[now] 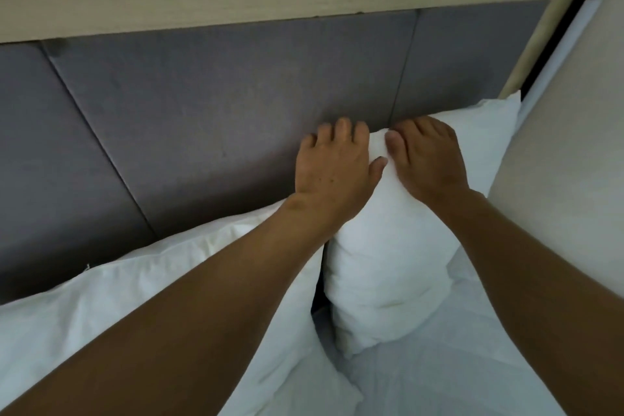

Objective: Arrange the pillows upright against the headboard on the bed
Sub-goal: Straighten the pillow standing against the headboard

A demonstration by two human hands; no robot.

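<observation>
A white pillow stands upright against the grey padded headboard on the right side of the bed. My left hand grips its top left corner, fingers curled over the edge behind it. My right hand holds the top edge just to the right, thumb pressed on the front. A second white pillow leans against the headboard to the left, partly covered by my left forearm.
White bed sheet lies below the pillows. A pale wooden frame runs above the headboard. A beige wall or panel stands close on the right, with a narrow dark gap beside the headboard.
</observation>
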